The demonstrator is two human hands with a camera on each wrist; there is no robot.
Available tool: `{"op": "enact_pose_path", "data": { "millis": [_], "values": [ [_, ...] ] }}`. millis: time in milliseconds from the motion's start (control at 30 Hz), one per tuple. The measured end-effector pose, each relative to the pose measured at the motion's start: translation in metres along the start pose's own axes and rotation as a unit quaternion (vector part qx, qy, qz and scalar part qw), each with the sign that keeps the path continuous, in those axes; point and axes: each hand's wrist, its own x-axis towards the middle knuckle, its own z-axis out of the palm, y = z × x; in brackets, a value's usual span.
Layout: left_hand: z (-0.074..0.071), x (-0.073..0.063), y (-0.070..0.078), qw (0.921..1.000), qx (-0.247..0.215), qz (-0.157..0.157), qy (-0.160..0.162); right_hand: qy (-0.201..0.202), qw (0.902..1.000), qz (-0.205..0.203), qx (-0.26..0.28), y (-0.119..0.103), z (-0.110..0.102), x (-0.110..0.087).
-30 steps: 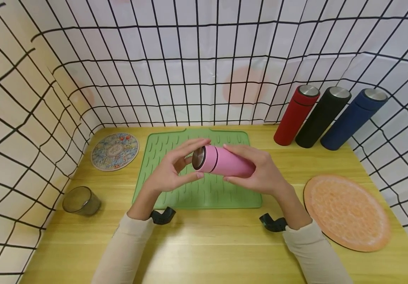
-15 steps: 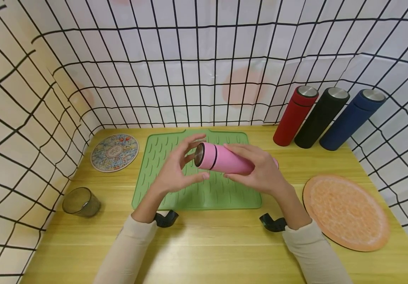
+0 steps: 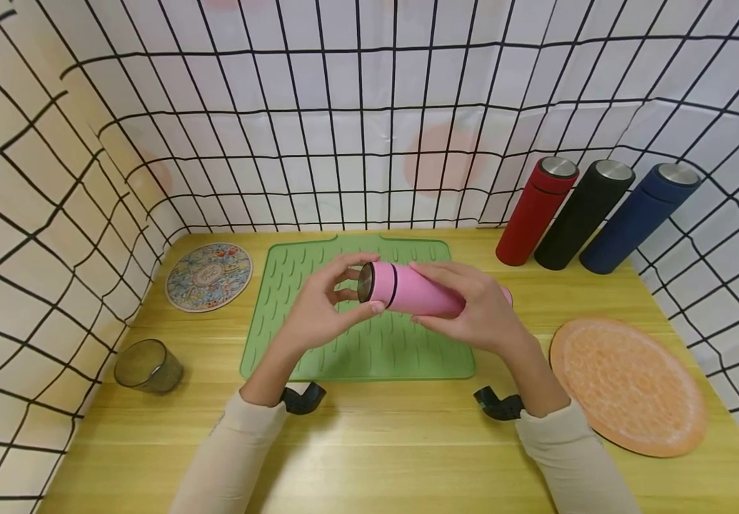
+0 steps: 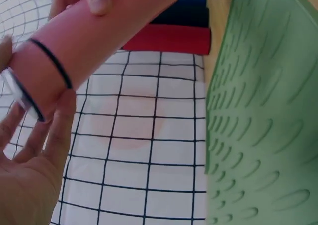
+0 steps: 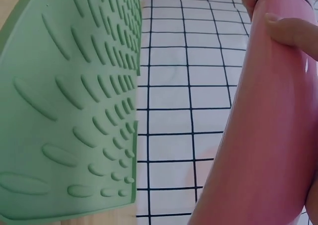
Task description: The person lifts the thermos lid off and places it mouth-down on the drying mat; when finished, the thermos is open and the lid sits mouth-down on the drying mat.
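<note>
A pink thermos [image 3: 430,294] is held nearly level above the green mat, its steel-topped lid pointing left. My right hand [image 3: 475,310] grips its body, with the thumb on the near side and fingers over the far side. At the other end, the thumb and fingertips of my left hand [image 3: 314,310] pinch the pink lid [image 3: 381,285]. A dark ring separates lid from body, and in the left wrist view the left fingers [image 4: 62,120] reach up to that ring on the thermos [image 4: 99,41]. The right palm hides part of the body.
A green ridged drying mat [image 3: 356,360] lies beneath the hands. Red [image 3: 534,214], black [image 3: 581,218] and blue [image 3: 635,221] thermoses stand back right. An orange round mat [image 3: 629,385] is at right; a patterned round mat [image 3: 208,277] and a glass [image 3: 148,366] are at left.
Half a second ago my left fingers were spread off the lid; now they have closed on it again. The thermos has shifted slightly right in my right hand's grip.
</note>
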Motion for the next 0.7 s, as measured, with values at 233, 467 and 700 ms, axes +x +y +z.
{"op": "enact_pose_path", "data": {
  "millis": [233,467,700],
  "values": [
    [-0.0002,0.0,-0.0027,0.9984,-0.031,0.042,-0.02,0.007,0.9994,0.01,0.031,-0.0001,0.001,-0.001],
    [-0.0019,-0.0012,-0.0006,0.983,-0.097,0.122,-0.097,-0.01,0.9972,-0.007,0.074,0.0017,-0.0029,-0.0017],
    [0.0032,-0.0006,-0.0011,0.9985,-0.04,0.029,0.024,-0.008,0.9988,0.005,0.048,0.0014,-0.0032,-0.0021]
  ]
}}
